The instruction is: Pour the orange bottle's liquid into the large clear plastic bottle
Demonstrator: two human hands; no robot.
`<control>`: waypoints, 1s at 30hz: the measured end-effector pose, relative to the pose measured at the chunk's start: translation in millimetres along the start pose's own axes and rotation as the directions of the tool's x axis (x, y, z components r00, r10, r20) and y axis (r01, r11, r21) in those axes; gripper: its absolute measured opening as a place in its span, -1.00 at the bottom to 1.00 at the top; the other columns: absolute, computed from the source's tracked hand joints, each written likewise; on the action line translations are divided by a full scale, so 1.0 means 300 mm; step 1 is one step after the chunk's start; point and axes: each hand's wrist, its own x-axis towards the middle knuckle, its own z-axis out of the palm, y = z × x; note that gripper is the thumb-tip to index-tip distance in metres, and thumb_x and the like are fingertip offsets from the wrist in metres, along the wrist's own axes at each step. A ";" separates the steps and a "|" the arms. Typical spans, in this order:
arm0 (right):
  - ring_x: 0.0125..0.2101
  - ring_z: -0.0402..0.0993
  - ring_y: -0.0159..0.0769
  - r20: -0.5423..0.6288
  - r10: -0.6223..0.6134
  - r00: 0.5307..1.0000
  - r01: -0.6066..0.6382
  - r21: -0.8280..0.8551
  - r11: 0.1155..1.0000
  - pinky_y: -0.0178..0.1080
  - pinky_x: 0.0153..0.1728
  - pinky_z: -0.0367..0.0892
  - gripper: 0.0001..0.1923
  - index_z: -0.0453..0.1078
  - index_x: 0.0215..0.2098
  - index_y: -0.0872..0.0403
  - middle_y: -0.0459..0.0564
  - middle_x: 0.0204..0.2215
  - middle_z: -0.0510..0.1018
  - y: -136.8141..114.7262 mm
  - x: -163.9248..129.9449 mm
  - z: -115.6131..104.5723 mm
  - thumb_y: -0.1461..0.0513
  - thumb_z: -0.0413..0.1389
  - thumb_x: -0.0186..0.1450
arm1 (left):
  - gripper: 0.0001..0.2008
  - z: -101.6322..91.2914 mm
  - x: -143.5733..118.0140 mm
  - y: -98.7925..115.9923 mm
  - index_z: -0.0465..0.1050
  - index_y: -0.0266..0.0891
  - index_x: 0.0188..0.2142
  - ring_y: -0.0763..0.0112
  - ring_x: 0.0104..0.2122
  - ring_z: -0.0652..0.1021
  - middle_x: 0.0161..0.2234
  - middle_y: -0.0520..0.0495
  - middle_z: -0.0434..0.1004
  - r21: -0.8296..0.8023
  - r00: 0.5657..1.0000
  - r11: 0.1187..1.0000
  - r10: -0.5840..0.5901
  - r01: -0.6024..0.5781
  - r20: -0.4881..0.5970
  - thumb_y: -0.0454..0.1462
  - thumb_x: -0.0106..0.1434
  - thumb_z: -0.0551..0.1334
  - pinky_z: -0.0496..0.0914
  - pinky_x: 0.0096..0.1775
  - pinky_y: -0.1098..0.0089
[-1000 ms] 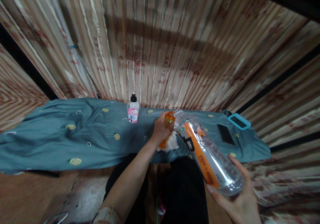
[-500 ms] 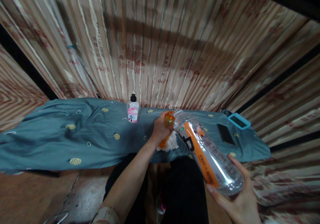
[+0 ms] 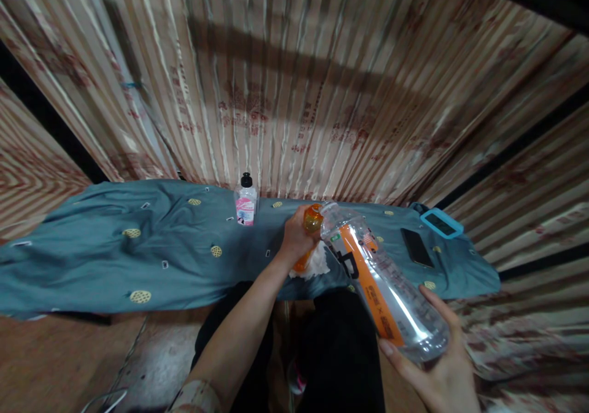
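Note:
My left hand (image 3: pixel 296 236) is wrapped round an orange translucent bottle (image 3: pixel 313 220), low over the cloth-covered surface. With its base gripped in my right hand (image 3: pixel 437 364), a large clear plastic bottle (image 3: pixel 381 284) with an orange label lies tilted, its neck pointing down to the left. Its mouth meets the top of the orange bottle; whether liquid passes between them I cannot tell. Crumpled white tissue (image 3: pixel 317 264) lies beneath the orange bottle. To the left of my left hand stands a clear bottle with a pink label and black cap (image 3: pixel 246 201).
A teal cloth with pineapple prints (image 3: pixel 184 266) covers the narrow surface. On its right lie a black phone (image 3: pixel 416 247) and a blue-framed device (image 3: pixel 442 223). Striped curtains (image 3: pixel 285 94) hang close behind. A white cable (image 3: pixel 105 401) is on the floor at lower left.
Both hands and both bottles hold nearly the same pose. The whole view has shifted very slightly.

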 end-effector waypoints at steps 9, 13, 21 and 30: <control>-0.01 0.37 -0.03 -0.007 0.013 1.000 -0.013 0.007 1.000 -0.05 -0.04 0.28 -0.04 0.17 0.20 0.09 0.12 0.04 0.40 -0.016 -0.002 0.001 -0.20 0.25 -0.02 | -0.61 0.001 0.000 -0.005 0.38 -0.19 -0.11 0.25 -0.20 0.61 -0.18 -0.09 0.61 0.030 1.000 1.000 0.000 0.000 -0.004 -0.23 0.06 0.38 0.44 -0.15 0.32; 0.00 0.36 -0.03 0.003 0.045 0.999 -0.045 0.014 0.999 -0.06 -0.03 0.27 -0.03 0.15 0.22 0.11 0.14 0.05 0.39 -0.037 -0.005 0.000 -0.22 0.22 0.00 | -0.62 0.001 0.000 -0.003 0.38 -0.18 -0.12 0.27 -0.23 0.61 -0.19 -0.07 0.61 0.018 1.000 1.000 -0.003 0.003 -0.003 -0.23 0.07 0.37 0.45 -0.16 0.32; -0.02 0.40 -0.02 0.039 -0.022 0.999 0.023 -0.020 1.000 -0.09 -0.10 0.37 -0.03 0.18 0.19 0.07 0.15 0.05 0.41 0.013 0.014 -0.018 -0.15 0.31 -0.07 | -0.60 -0.001 0.000 -0.001 0.39 -0.18 -0.10 0.24 -0.19 0.61 -0.17 -0.10 0.61 0.017 1.000 1.000 -0.003 0.003 -0.003 -0.25 0.06 0.39 0.46 -0.13 0.30; 0.02 0.37 -0.03 0.017 0.051 0.999 -0.051 0.015 0.999 -0.06 0.00 0.30 -0.02 0.15 0.23 0.08 0.13 0.07 0.39 -0.055 0.003 -0.013 -0.21 0.23 -0.02 | -0.59 -0.001 -0.001 -0.004 0.38 -0.17 -0.10 0.24 -0.19 0.62 -0.17 -0.10 0.62 0.021 1.000 1.000 0.004 -0.004 -0.008 -0.22 0.06 0.40 0.46 -0.14 0.31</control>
